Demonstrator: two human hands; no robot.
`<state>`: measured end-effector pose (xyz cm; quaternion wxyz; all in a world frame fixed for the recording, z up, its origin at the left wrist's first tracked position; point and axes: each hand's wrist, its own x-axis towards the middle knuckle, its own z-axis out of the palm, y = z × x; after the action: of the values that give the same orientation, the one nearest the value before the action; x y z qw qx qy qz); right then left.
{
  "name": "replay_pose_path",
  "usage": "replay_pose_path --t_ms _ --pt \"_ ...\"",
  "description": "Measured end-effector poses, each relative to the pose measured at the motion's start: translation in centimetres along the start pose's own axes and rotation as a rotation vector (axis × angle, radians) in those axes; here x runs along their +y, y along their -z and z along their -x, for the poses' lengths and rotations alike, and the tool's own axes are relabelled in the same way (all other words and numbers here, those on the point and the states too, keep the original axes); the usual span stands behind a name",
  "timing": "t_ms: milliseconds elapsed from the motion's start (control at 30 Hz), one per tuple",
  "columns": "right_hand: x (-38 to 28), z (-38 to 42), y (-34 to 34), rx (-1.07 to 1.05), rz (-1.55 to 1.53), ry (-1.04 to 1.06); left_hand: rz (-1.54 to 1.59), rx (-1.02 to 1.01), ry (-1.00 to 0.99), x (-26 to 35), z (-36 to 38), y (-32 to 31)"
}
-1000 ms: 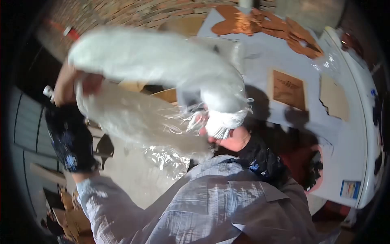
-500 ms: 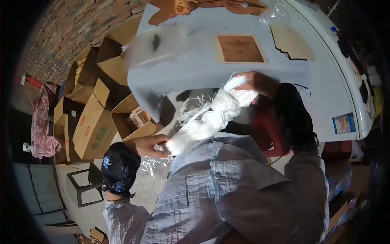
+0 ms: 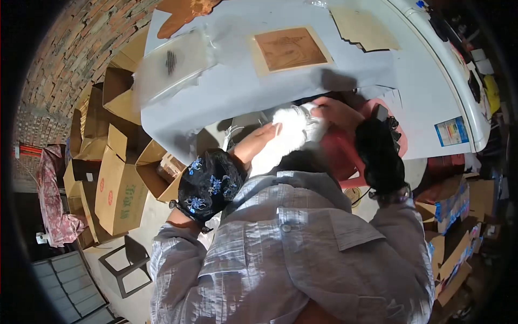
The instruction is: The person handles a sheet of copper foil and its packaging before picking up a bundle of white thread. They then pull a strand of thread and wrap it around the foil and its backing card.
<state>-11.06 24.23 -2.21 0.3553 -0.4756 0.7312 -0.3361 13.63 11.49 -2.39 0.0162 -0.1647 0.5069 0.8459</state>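
Note:
A bundle of white thread [image 3: 288,132] lies across my lap, just below the table's front edge, bright and partly overexposed. My left hand [image 3: 254,143] is closed on its left side, with the fingers curled over the strands. At the bundle's upper right end, my right hand [image 3: 337,114] grips the thread, slightly blurred. Dark sleeve covers reach from both my wrists up the forearms. The lower end of the bundle is partly hidden by my left hand and arm.
A white-covered table [image 3: 226,92] holds a brown printed square [image 3: 291,48], a clear plastic packet [image 3: 175,65] and beige sheets [image 3: 362,29]. Open cardboard boxes [image 3: 121,189] stand at the left, near a dark stool frame [image 3: 127,267]. A red stool [image 3: 342,154] is beneath the table's edge.
My left hand has moved up and right along the thread, closer to my right hand. The bundle is now gathered more compactly. The view has shifted, with the table appearing farther left.

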Motion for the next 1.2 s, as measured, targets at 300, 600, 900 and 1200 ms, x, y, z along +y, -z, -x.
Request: replay_pose_path --t_ms 300,600,900,1200 --pt "-4.5 5.8 -10.9 0.182 -0.315 0.026 0.117 0.295 -0.144 -1.9 0.1 -0.9" --pt "-1.6 2.2 -12.5 0.274 -0.329 0.012 -1.419 0.717 -0.432 3.0 1.0 -1.5" --pt "-3.1 2.8 -9.6 0.162 -0.167 0.267 -1.433 0.147 -0.563 6.3 0.3 1.7" --pt "-2.2 2.4 -9.8 0.127 -0.524 0.229 -0.123 0.352 -0.021 4.2 -0.1 2.3"
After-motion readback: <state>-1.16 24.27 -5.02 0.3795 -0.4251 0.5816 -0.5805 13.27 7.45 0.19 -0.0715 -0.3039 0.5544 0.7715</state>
